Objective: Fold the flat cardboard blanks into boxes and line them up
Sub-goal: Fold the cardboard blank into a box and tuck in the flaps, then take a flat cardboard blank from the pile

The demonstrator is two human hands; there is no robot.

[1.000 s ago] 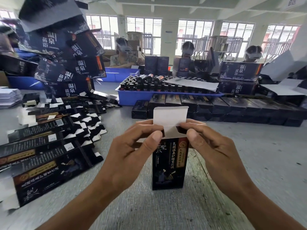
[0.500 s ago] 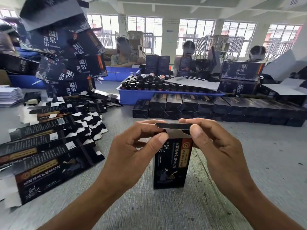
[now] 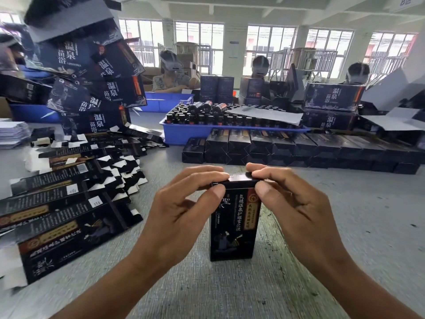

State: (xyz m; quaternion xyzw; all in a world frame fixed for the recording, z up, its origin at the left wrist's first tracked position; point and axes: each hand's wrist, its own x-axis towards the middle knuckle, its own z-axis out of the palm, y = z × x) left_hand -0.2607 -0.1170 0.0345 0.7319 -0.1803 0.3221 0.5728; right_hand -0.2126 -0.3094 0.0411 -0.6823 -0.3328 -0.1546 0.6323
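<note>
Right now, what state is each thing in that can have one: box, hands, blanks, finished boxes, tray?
Box: upright on the table, top flap folded down.
Left hand: pinches the box's top left edge.
Right hand: pinches the box's top right edge.
Flat blanks: unfolded, fanned out at left.
Finished boxes: closed, lying in a row.
Blue tray: filled with dark bottles.

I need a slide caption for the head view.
Both hands, left and right, pinch the top flap of an upright black box.
</note>
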